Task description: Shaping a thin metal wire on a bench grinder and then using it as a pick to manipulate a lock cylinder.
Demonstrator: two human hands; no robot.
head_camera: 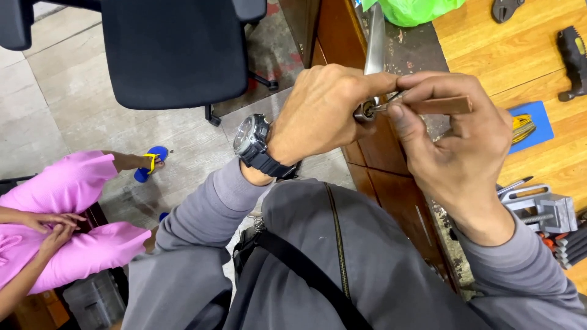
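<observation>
The right hand point(455, 146) pinches a brown flat piece point(441, 105) between thumb and forefinger, fingers closed on it. The left hand point(321, 113) is closed around the round end of a metal handle point(374, 46), which runs far along the counter point(520, 55) edge. Both hands meet at a small metal part point(369, 110), above the brown cabinet front. A watch point(254, 143) sits on the left wrist. Right: a blue pad point(541, 119) and a vise point(544, 211). Far left: a black chair point(171, 49); near left, a seated person in pink point(67, 214).
</observation>
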